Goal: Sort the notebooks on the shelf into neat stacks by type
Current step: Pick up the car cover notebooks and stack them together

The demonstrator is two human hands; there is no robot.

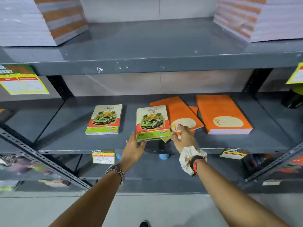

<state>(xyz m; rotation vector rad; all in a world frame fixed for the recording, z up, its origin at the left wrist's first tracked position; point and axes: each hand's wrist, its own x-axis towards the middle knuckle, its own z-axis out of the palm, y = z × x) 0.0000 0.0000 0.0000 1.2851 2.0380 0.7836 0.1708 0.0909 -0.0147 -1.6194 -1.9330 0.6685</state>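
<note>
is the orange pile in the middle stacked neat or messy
Messy. The middle orange notebooks lie fanned at different angles, partly under the car-cover notebooks, unlike the squared orange stack on the right.

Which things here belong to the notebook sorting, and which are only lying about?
Job: neat car-cover stack; loose car-cover notebooks; loose orange notebooks; neat orange stack; left hand; right hand.

Lying about: price tag; black container; paper stacks above.
</note>
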